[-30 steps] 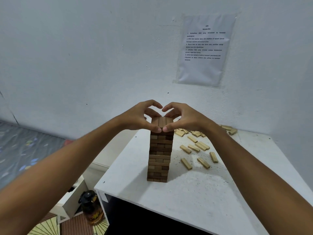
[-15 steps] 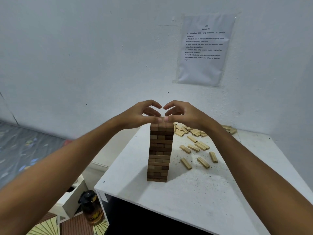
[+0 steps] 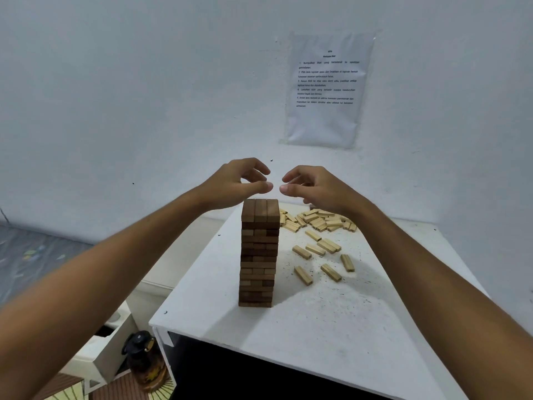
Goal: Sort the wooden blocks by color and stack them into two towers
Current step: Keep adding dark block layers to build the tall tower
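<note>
Fingers loosely curled, holding nothing: your left hand [image 3: 239,183] and right hand [image 3: 314,186] hover above the dark tower [image 3: 259,252]. Looks finished; next, start stacking the light blocks [image 3: 317,223].

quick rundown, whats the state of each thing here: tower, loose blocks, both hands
dark block tower: upright on the table, three blocks across the top, untouched
light blocks: lying flat and loose to the right of the tower, not stacked
left hand: above the tower, fingers loosely curled, holding nothing
right hand: above the tower, fingers loosely curled, holding nothing

Empty hands [image 3: 275,184] above dark tower [image 3: 259,252]
</note>
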Demonstrator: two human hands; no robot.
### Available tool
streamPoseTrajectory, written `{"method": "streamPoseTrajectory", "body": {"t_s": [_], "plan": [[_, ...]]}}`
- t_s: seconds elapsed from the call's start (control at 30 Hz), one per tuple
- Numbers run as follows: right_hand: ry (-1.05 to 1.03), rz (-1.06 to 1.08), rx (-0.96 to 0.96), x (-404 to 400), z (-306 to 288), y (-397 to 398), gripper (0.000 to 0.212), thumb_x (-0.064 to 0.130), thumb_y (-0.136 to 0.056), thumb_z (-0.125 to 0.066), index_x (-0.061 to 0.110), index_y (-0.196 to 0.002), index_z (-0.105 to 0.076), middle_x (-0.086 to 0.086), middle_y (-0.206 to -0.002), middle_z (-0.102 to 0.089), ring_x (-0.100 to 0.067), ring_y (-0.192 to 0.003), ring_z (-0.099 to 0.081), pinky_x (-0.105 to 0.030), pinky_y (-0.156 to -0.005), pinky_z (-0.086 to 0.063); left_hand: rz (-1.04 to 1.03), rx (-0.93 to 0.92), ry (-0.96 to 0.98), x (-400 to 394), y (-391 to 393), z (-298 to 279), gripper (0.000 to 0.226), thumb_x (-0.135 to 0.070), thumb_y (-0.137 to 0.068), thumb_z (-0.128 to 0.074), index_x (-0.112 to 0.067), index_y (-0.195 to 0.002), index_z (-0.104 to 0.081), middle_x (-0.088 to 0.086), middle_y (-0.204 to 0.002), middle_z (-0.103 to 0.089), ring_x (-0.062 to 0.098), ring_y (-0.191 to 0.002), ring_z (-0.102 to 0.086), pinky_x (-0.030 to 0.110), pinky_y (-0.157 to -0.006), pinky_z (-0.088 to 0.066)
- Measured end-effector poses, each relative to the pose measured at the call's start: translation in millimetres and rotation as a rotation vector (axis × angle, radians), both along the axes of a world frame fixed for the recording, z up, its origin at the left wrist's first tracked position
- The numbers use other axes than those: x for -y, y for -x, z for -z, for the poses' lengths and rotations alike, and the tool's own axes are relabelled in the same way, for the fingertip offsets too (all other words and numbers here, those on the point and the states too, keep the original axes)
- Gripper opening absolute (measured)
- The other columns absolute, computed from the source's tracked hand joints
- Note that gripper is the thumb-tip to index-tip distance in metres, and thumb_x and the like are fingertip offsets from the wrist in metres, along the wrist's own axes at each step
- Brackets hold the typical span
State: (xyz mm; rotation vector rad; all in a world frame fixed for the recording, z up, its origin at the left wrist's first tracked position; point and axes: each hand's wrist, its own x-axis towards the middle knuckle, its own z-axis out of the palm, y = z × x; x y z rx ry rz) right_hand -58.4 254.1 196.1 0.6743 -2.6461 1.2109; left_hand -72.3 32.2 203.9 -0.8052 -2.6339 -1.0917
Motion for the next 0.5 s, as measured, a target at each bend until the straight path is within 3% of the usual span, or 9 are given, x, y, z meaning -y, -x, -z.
{"method": "streamPoseTrajectory", "body": {"t_s": [0.17,0.5], "plan": [[-0.028,0.067,-0.021,-27.2,-10.2,-16.5,0.034,0.042,-0.087,-0.068,0.02,-0.113,-0.063,0.002,-0.106,-0.067,-0.011,-0.097,-0.063,-0.038,-0.085,-0.055,0.079,-0.075,0.063,-24.5,-8.5,-10.2,0.037,-0.042,-0.085,-0.069,-0.025,-0.115,-0.06,-0.005,-0.112,-0.065,0.007,-0.106,-0.06,0.023,-0.084,-0.047],[-0.041,0.179,-0.044,-77.2,-25.5,-44.5,0.029,0.041,-0.085,-0.071,0.024,-0.106,-0.065,0.002,-0.103,-0.068,-0.012,-0.095,-0.065,-0.035,-0.083,-0.055,0.192,-0.145,0.091,-58.3,-18.7,-28.4,0.032,-0.037,-0.087,-0.07,-0.025,-0.115,-0.061,-0.007,-0.112,-0.065,0.004,-0.105,-0.059,0.021,-0.085,-0.047]]}}
